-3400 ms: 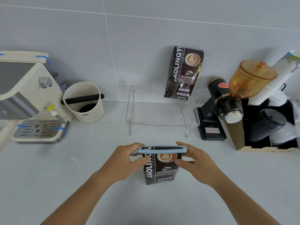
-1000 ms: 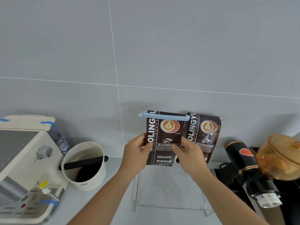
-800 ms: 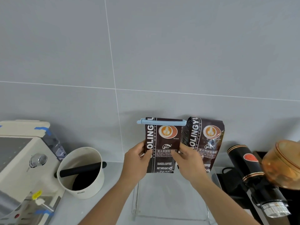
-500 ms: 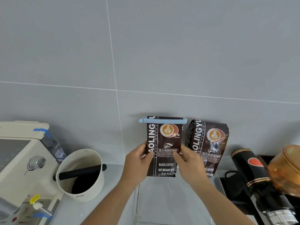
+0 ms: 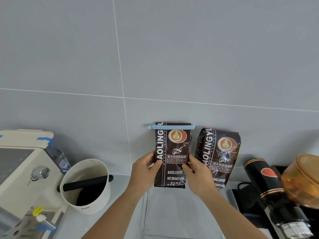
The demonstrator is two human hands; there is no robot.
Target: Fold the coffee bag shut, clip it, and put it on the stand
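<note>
A dark brown coffee bag [image 5: 172,152] stands upright over the back of the clear acrylic stand [image 5: 181,213], against the grey wall. A light blue clip [image 5: 171,126] runs across its folded top. My left hand [image 5: 145,171] grips the bag's left edge and my right hand [image 5: 198,173] grips its right edge, both around mid-height. The bag's bottom edge sits at the stand's top surface; I cannot tell whether it touches.
A second coffee bag [image 5: 218,156] leans on the wall just right of the first. A white knock box [image 5: 86,185] with a black bar and a cream espresso machine [image 5: 22,171] stand at left. A black grinder [image 5: 269,185] with an amber hopper [image 5: 303,180] is at right.
Both hands lifted the clipped bag from the counter up to the stand. In the last second it shifted left, away from the second bag, and lower toward the stand's top.
</note>
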